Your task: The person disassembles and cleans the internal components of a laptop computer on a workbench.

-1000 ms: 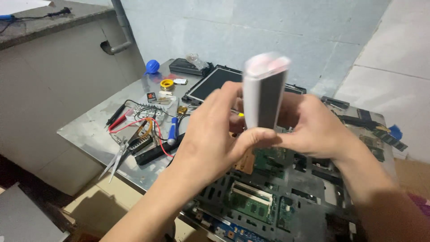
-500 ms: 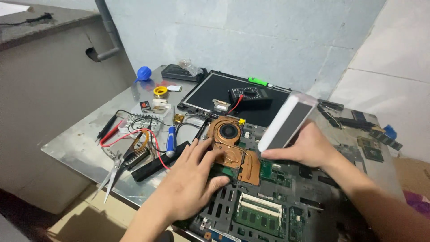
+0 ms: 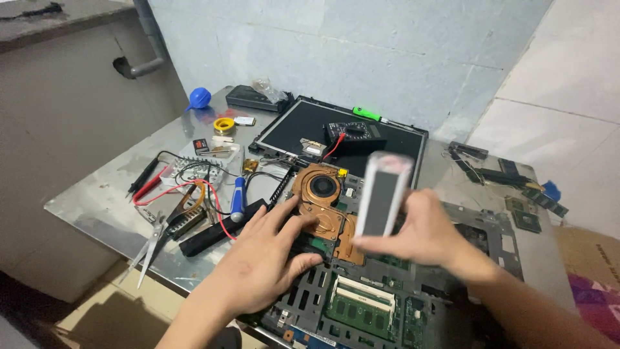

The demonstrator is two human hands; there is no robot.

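White case (image 3: pixel 381 194) in right hand (image 3: pixel 423 236) motion-blurred, motherboard (image 3: pixel 361 304) cut off below, forearms hiding parts

A black multimeter (image 3: pixel 354 134) lies far on the desk (image 3: pixel 97 207); pliers (image 3: pixel 184 216), perhaps, left; blue bulb (image 3: pixel 199 97) far left.

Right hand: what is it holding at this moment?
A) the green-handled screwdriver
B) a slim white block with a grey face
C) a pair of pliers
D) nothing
B: the right hand grips a slim white block with a grey face, motion-blurred, raised over the opened laptop board, while the green-handled screwdriver lies far back on the table.
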